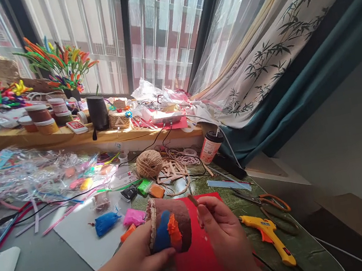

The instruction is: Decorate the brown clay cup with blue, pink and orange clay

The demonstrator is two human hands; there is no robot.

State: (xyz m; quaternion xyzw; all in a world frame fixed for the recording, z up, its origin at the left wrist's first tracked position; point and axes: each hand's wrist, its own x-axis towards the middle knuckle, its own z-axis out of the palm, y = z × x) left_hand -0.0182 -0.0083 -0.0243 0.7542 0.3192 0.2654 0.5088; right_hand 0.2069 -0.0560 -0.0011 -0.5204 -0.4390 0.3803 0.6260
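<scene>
My left hand (144, 253) is wrapped round a brown clay-covered pot (184, 219), which lies tilted on its side above the table. Blue clay (162, 235) and a rough orange clay patch (174, 229) are pressed on its wall, and a pale braided trim runs round its left end. Just to the right of the pot, my right hand (224, 224) pinches a short brown stick (193, 200) between thumb and fingers, its tip pointing up and left. Beneath both hands lies a red sheet (201, 265).
A yellow glue gun (269, 236) and orange-handled scissors (270, 201) lie at right. Behind the pot are a twine ball (149, 163), a paper cup (210, 147) and an orange clay packet (157, 190). Blue (107, 222) and pink clay packets (134, 216) lie left on white paper (80, 236).
</scene>
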